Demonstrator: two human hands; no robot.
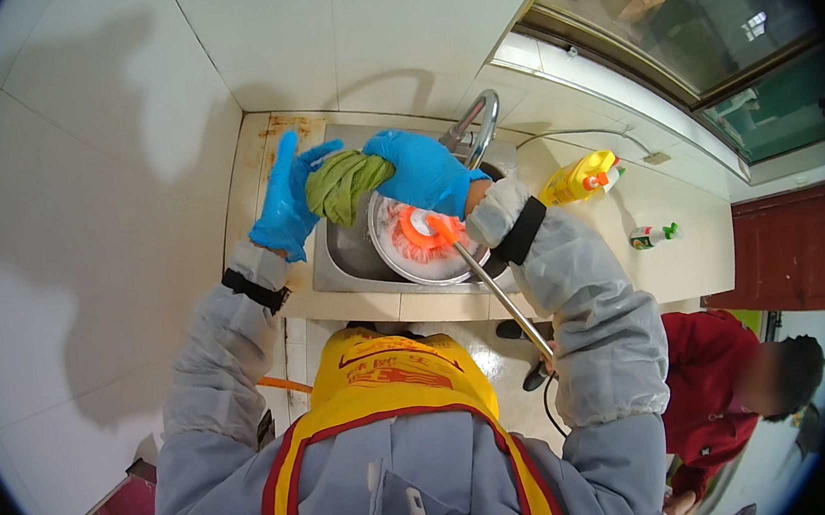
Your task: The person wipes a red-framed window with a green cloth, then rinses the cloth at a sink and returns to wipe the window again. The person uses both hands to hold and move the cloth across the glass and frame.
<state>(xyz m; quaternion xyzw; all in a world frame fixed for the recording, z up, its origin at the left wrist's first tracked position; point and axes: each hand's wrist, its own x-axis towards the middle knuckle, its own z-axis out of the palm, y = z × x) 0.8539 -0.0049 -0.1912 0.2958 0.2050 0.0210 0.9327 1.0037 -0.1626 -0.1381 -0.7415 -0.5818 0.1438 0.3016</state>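
I stood at the small steel sink with both hands in blue gloves. My right hand was clenched around the green cloth, bunching it tight above the basin, at about twelve o'clock from the mop head. My left hand was released, fingers spread, its palm just beside the cloth's nine o'clock side; whether it touched the cloth I could not tell. The red-and-white mop head lay in the round steel basket inside the sink, its metal handle slanting out toward five o'clock, under my right forearm. The tap curved over the basin at one o'clock, and I saw no water coming from it.

By my judgement the cloth was at the wringing stage, gathered but not yet laid aside, and the mop head sat in the basket untouched by either hand. The yellow bottle and a small white bottle lay on the counter at three o'clock, well apart from my hands.
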